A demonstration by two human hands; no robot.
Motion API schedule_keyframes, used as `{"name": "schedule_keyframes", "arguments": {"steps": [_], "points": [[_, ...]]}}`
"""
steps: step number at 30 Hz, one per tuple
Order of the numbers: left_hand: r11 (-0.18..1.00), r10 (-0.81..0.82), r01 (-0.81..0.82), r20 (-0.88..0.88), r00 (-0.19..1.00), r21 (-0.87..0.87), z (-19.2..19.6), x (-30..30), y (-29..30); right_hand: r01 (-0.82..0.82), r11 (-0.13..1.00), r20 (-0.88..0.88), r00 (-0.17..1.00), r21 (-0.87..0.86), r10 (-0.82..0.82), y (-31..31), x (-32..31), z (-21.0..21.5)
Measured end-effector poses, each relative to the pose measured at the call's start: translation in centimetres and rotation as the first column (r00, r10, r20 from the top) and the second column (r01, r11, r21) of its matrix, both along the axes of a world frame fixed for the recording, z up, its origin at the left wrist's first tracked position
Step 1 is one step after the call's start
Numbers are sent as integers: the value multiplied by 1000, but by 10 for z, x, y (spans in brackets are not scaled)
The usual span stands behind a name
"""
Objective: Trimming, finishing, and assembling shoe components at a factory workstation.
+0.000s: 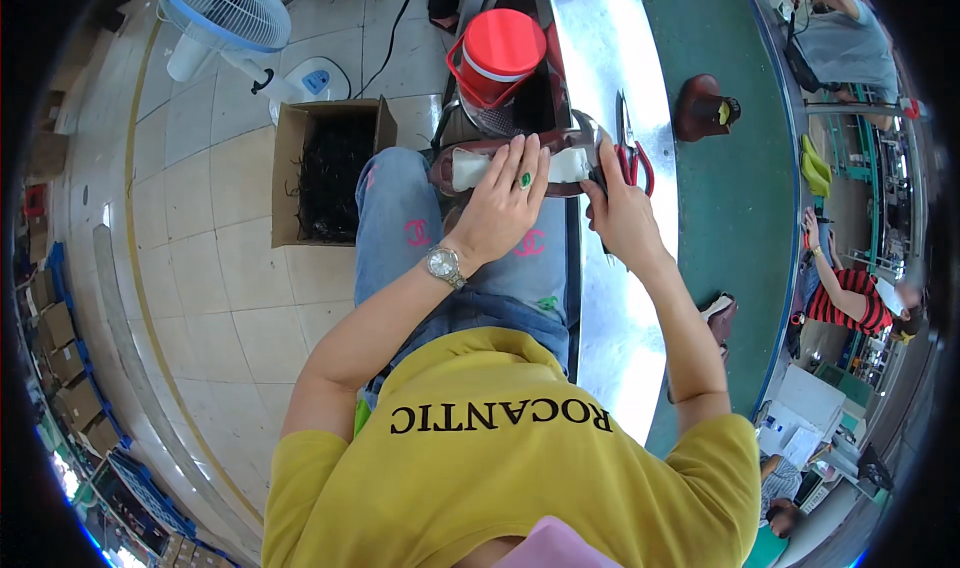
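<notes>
Hands meet over a dark brown shoe (500, 158) that lies across the person's lap, at the near edge of the shiny metal table (610, 298). From the head view, the left hand (505, 203) is spread flat on top of the shoe, fingers fanned and pressing down on the white stuffing (470, 168) that fills its opening; its grip is loose and flattened, bearing on the shoe without wrapping around it. A green ring sits on one finger and a silver wristwatch (443, 265) on that wrist. The right hand (615, 208) is curled at the shoe's right end, fingers closed there against the shoe; whether they also pinch a small tool cannot be told. Just beside that hand, on the table, lie red-handled pliers (630, 153), blades pointing away from the person. A red bucket with a lid (497, 56) stands just beyond the shoe. On the green belt (730, 198) to the right rests another brown shoe (703, 108), well apart from the hands, and a third one (720, 313) sits nearer at the belt's edge. To the left, on the tiled floor (200, 218), an open cardboard box (325, 173) holds dark strands, with a white and blue fan (225, 13) beyond it. Another person in a red striped top (850, 298) works at the far right.
</notes>
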State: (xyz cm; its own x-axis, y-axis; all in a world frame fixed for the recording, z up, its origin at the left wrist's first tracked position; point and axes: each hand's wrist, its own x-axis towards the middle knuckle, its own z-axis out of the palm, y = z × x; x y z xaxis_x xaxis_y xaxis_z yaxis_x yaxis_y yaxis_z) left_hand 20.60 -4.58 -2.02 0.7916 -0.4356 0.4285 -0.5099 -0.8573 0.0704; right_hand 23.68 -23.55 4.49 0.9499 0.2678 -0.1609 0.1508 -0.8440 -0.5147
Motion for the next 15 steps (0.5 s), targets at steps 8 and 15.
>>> {"name": "schedule_keyframes", "arguments": {"steps": [8,15], "points": [[1000,-2,2,17,1000,-29,0,0,-3,-150,986,161,974,-78,161,2,-1,0],[998,27,-28,-9,1000,-52,-2,-2,-2,-72,996,78,994,-49,76,25,-1,32]]}}
